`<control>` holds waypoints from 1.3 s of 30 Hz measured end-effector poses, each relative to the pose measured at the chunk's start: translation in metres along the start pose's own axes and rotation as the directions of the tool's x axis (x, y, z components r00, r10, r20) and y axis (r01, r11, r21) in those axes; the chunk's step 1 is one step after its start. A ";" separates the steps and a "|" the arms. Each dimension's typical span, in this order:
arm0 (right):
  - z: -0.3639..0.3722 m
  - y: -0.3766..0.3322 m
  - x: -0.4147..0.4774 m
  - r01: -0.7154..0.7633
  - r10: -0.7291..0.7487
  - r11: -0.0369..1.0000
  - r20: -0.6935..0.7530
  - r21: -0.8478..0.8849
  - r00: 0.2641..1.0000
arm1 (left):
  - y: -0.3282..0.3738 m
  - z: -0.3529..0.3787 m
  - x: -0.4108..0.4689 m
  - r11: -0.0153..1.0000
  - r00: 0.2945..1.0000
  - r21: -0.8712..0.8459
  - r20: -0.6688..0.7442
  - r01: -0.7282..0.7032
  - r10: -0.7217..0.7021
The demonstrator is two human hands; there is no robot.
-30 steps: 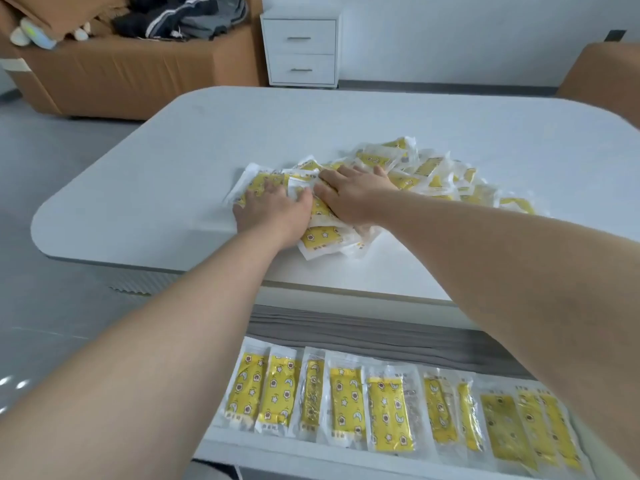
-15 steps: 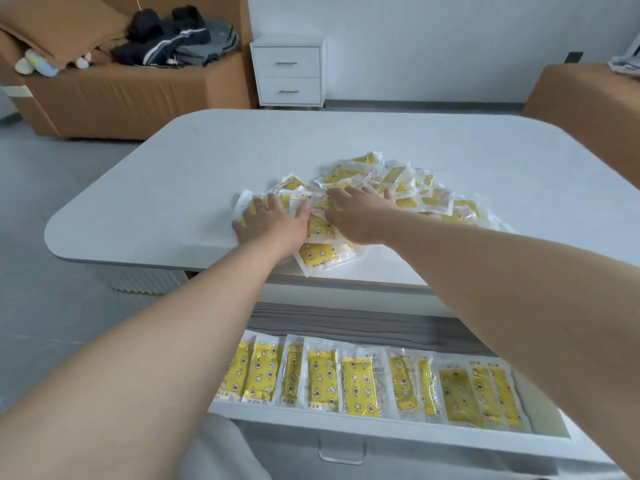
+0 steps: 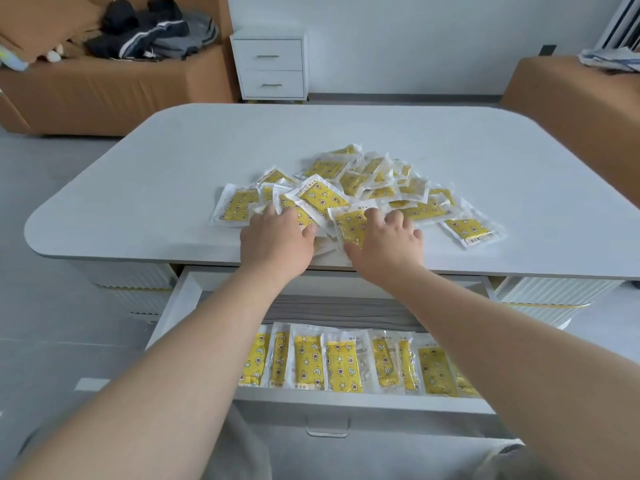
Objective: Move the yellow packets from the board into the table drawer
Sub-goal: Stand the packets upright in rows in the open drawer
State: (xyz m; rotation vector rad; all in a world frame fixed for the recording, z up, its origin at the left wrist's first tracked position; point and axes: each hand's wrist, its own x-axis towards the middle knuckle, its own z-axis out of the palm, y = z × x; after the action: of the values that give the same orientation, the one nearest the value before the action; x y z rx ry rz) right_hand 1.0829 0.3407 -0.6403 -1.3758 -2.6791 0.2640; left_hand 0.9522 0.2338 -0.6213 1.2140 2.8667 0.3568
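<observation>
Pile of yellow packets (image 3: 367, 188) sits on the table (image 3: 166, 168), toward its near edge. Left hand (image 3: 275, 239) lies palm-down on the pile's near left part, fingers nearly straight and close together. Right hand (image 3: 386, 245) is just right of it, with fingers spread and bent, tips on a packet. Can't tell if it grips. Drawer (image 3: 346, 402) below stands pulled out, with a row of packets (image 3: 341, 367) along its near side.

- Plain white wall (image 3: 415, 36) at the back, evenly lit.
- Pale grey floor (image 3: 52, 168).
- Tan sofa (image 3: 104, 95) at left, heaped with dark clothes (image 3: 149, 32).
- White two-drawer cabinet (image 3: 270, 64) just beside it.
- Tan seat (image 3: 571, 98) at right.
</observation>
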 end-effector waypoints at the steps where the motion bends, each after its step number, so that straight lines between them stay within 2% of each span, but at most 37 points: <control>1: 0.001 -0.001 -0.002 -0.049 0.049 0.999 0.005 -0.016 0.999 | 0.001 0.002 0.001 1.000 1.000 -0.003 -0.026 0.009 -0.009; 4: -0.001 -0.004 -0.004 -0.117 0.116 0.993 0.041 0.018 0.992 | 0.004 0.004 0.008 0.998 0.992 -0.025 -0.116 0.052 -0.055; 7: -0.008 -0.006 -0.001 -0.155 0.150 0.974 0.040 0.165 0.988 | 0.002 0.003 0.019 0.994 0.988 -0.080 -0.136 0.068 -0.078; 10: -0.015 -0.009 0.004 -0.197 0.181 0.933 0.079 0.301 0.980 | -0.002 0.002 0.028 0.959 0.988 -0.271 -0.101 0.088 -0.120; 12: -0.020 -0.009 0.008 -0.212 0.192 0.923 0.093 0.323 0.977 | -0.002 0.000 0.030 0.899 0.983 -0.421 -0.074 0.120 -0.166; 15: -0.028 -0.004 0.012 -0.226 0.201 0.897 0.104 0.380 0.974 | 0.000 -0.005 0.034 0.806 0.970 -0.559 -0.011 0.195 -0.242; 18: -0.037 0.007 0.011 -0.273 0.228 0.798 0.151 0.537 0.962 | -0.003 -0.007 0.042 0.684 0.948 -0.682 0.047 0.260 -0.314; 21: -0.046 0.019 0.005 -0.249 0.203 0.743 0.146 0.621 0.968 | -0.008 -0.006 0.048 0.556 0.927 -0.785 0.060 0.273 -0.369; 22: -0.049 0.024 0.002 -0.252 0.207 0.693 0.148 0.675 0.967 | -0.009 -0.007 0.048 0.521 0.919 -0.808 0.059 0.274 -0.390; 26: -0.051 0.045 -0.018 -0.357 0.254 0.365 0.277 0.860 0.927 | -0.010 -0.015 0.043 0.450 0.887 -0.860 0.009 0.242 -0.461; 30: -0.042 0.063 -0.034 -0.431 0.090 0.158 0.422 0.888 0.902 | 0.004 -0.025 0.021 0.366 0.911 -0.920 -0.027 0.138 -0.412; 33: -0.037 0.069 -0.037 -0.475 0.019 0.171 0.479 0.863 0.877 | 0.017 -0.027 0.001 0.324 0.946 -0.937 0.019 0.129 -0.323; 37: -0.031 0.074 -0.040 -0.551 -0.046 0.278 0.584 0.787 0.810 | 0.028 -0.021 -0.021 0.292 0.972 -0.937 0.138 0.190 -0.189; 39: -0.026 0.077 -0.042 -0.579 -0.049 0.340 0.629 0.741 0.776 | 0.030 -0.016 -0.028 0.316 0.970 -0.918 0.209 0.238 -0.125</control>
State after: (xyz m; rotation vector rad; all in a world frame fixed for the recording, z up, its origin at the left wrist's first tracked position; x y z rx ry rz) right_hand 1.1731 0.3532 -0.6319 -1.3725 -1.7589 2.1386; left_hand 0.9912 0.2310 -0.6020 0.5736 1.9232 1.5999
